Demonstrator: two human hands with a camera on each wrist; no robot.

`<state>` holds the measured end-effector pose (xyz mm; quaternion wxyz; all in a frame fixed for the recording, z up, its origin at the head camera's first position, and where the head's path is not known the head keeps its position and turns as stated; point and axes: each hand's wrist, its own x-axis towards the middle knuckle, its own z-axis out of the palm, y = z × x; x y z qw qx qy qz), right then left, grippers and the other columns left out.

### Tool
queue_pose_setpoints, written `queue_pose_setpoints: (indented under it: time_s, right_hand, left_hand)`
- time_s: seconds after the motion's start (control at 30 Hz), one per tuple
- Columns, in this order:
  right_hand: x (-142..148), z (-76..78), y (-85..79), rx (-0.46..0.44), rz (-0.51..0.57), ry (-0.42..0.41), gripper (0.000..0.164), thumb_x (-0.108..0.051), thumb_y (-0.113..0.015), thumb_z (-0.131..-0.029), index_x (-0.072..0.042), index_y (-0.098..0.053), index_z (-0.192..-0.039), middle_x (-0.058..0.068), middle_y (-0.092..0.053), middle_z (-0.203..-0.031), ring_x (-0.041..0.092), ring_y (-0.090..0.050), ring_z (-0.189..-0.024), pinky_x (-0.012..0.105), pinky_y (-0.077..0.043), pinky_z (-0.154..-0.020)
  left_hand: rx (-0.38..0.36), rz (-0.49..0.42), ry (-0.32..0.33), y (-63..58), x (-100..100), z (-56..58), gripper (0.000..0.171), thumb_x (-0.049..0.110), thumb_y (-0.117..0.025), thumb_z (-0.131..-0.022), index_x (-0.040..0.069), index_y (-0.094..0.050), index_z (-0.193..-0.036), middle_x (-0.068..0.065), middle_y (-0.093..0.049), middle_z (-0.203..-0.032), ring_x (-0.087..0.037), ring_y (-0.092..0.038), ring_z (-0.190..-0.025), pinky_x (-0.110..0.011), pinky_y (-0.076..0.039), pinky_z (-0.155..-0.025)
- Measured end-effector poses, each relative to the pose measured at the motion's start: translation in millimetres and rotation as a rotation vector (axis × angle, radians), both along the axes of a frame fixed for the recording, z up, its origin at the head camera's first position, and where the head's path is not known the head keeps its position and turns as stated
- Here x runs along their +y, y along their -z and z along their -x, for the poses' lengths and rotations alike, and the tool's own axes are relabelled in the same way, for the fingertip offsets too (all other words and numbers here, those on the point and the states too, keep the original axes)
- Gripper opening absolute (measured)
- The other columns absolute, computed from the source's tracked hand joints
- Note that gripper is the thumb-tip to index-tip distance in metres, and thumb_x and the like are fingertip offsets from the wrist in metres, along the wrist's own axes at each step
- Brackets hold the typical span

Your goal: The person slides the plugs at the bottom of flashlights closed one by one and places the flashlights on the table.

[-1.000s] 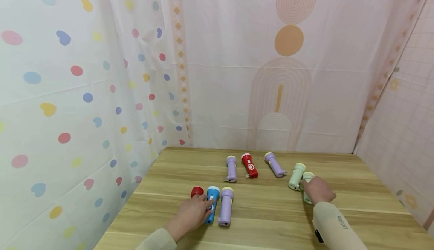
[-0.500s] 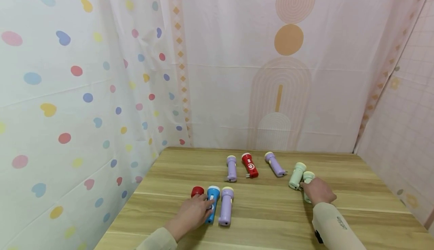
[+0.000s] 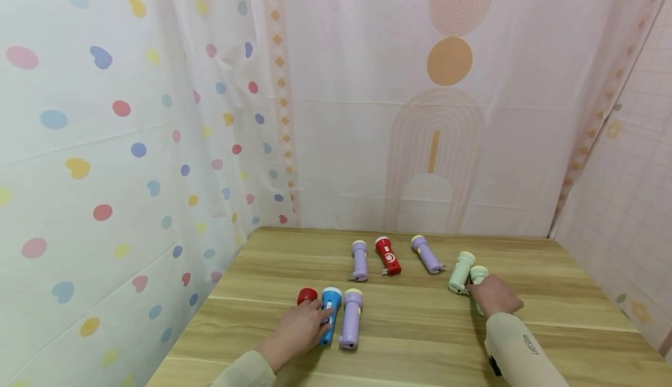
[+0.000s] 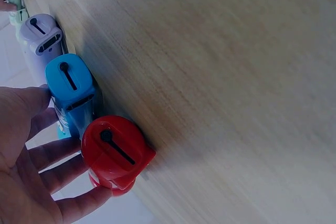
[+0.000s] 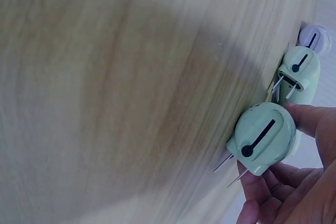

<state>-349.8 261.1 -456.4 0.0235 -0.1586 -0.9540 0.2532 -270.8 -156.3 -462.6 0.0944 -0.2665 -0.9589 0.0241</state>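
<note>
Over a red flashlight (image 4: 115,150) and a blue flashlight (image 4: 71,80), lying side by side, rests my left hand (image 3: 297,327). Its thumb and index finger touch the blue one; the other fingers lie fairly straight against the red one, mostly hidden from the head camera. A purple flashlight (image 3: 351,319) lies just right of the blue one. My right hand (image 3: 496,295) grips a pale green flashlight (image 5: 264,137) on the table, thumb on one side and fingers on the other; two metal prongs stick out of its end. Another green flashlight (image 3: 462,272) lies close to its left.
Farther back on the wooden table (image 3: 420,340) are a purple flashlight (image 3: 360,260), a red flashlight (image 3: 388,256) with prongs out, and another purple flashlight (image 3: 427,254) lying aslant. A patterned curtain (image 3: 346,142) hangs behind the table, and a dotted one (image 3: 121,188) at the left.
The view shifts very slightly. Both hands and the flashlights keep their places on the table.
</note>
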Motion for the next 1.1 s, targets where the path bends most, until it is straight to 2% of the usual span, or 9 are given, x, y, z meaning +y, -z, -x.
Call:
queue_pose_setpoints:
  time_s: [0.2, 0.43, 0.63, 0.83, 1.1]
  right_hand:
    - [2.0, 1.6, -0.3, -0.011, -0.024, -0.016, 0.039, -0.035, -0.061, -0.090, 0.003, -0.061, -0.082, 0.026, -0.063, -0.088, 0.043, -0.060, -0.090, 0.067, -0.040, -0.086]
    - [4.0, 3.6, 2.7, -0.013, -0.052, -0.031, 0.038, -0.032, -0.061, -0.091, 0.005, -0.061, -0.084, 0.028, -0.064, -0.089, 0.045, -0.061, -0.092, 0.069, -0.039, -0.087]
    - [1.9, 3.7, -1.2, -0.014, -0.117, -0.066, 0.026, -0.019, -0.059, -0.090, 0.006, -0.062, -0.082, 0.026, -0.064, -0.086, 0.043, -0.062, -0.090, 0.071, -0.037, -0.089]
    - [0.9, 2.5, -3.4, -0.039, -0.171, -0.078, 0.027, -0.019, -0.058, -0.090, 0.006, -0.061, -0.082, 0.022, -0.063, -0.081, 0.037, -0.062, -0.083, 0.065, -0.042, -0.084]
    - [2.9, 1.1, -3.1, -0.024, -0.173, -0.080, 0.022, -0.012, -0.052, -0.090, 0.005, -0.061, -0.080, 0.020, -0.061, -0.079, 0.033, -0.059, -0.079, 0.060, -0.043, -0.080]
  left_hand:
    - [0.011, -0.001, 0.003, 2.8, -0.8, 1.4, 0.034, 0.033, -0.068, -0.094, 0.016, -0.071, -0.123, -0.010, -0.066, -0.107, -0.026, -0.065, -0.098, -0.043, -0.057, -0.076]
    - [0.026, -0.008, 0.004, 4.6, -1.0, 1.2, 0.033, 0.032, -0.069, -0.093, 0.015, -0.071, -0.121, -0.010, -0.065, -0.105, -0.027, -0.066, -0.096, -0.043, -0.057, -0.074]
    - [0.009, -0.005, -0.001, 3.0, -0.9, 0.7, 0.034, 0.033, -0.069, -0.094, 0.015, -0.071, -0.123, -0.010, -0.066, -0.107, -0.027, -0.065, -0.098, -0.044, -0.057, -0.077]
    - [0.009, -0.001, 0.003, 2.6, -0.9, 0.9, 0.034, 0.033, -0.068, -0.094, 0.015, -0.071, -0.123, -0.009, -0.066, -0.106, -0.025, -0.065, -0.095, -0.042, -0.057, -0.074]
    - [0.004, 0.010, 0.001, 0.4, 0.1, 0.5, 0.034, 0.033, -0.068, -0.094, 0.015, -0.070, -0.123, -0.009, -0.066, -0.107, -0.023, -0.064, -0.094, -0.040, -0.057, -0.073]
